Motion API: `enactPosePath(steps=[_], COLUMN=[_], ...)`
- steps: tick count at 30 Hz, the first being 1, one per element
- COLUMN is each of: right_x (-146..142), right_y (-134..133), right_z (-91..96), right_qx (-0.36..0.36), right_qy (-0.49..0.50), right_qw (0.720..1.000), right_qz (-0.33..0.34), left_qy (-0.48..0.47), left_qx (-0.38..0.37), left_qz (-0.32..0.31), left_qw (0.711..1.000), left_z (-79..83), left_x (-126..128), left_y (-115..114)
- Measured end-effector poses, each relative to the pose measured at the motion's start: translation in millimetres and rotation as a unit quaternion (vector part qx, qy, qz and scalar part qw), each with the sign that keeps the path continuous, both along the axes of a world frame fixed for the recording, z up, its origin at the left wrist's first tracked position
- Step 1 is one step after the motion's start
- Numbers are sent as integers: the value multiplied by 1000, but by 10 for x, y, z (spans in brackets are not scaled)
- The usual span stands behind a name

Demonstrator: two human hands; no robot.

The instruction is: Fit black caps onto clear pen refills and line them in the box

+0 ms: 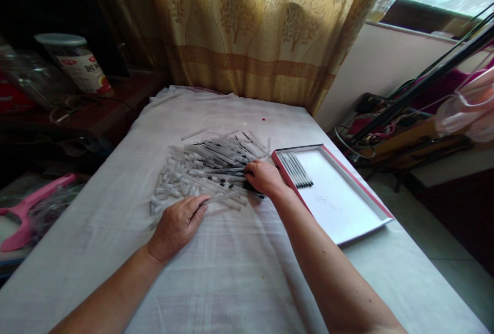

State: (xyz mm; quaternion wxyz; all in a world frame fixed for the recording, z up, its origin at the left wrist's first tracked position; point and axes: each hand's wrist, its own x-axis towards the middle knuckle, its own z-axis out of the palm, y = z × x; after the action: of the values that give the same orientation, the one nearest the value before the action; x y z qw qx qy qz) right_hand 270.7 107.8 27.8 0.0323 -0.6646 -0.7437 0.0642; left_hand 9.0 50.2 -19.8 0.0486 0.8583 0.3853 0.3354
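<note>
My left hand pinches a clear pen barrel between thumb and fingers, its far end pointing right over the near edge of the pile. My right hand is at the pile's right side with fingers curled down among the dark ink refills; whatever its fingertips hold is hidden. Translucent pen caps lie heaped at the left of the pile. Small black pen plugs are scattered between the hands. To the right, a shallow red-edged box lid holds a row of pens with black ends.
The pile rests on a white cloth-covered table. A small red bit lies near its far side. Beyond hangs a gold curtain. A lidded jar stands on the left cabinet, above a pink plastic handle.
</note>
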Motion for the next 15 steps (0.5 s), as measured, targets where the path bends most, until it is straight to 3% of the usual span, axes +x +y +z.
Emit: enactPosePath(steps=[4,7,9,12,15], right_x=[74,143,170,182,184], right_y=[-106,-265,-400,-607,-754], right_z=[-22,-60,-103,-180,-222], right_qx=[72,134,163,166,147], right_qy=[70,217,362,566,682], right_qw=[995,964,910,789,685], right_qz=[-27,-75,-118,-173,-207], left_qy=[-5,-15,-21,-30,-45], left_qx=[-12,-20,-24,-28,-30], left_qz=[11,26,34,41,51], left_qw=[1000,999,999,998,997], left_z=[-11,-25,-26,-14,3], left_x=[-2,-5,-6,-6,-9], left_y=[-2,0,4,15,27])
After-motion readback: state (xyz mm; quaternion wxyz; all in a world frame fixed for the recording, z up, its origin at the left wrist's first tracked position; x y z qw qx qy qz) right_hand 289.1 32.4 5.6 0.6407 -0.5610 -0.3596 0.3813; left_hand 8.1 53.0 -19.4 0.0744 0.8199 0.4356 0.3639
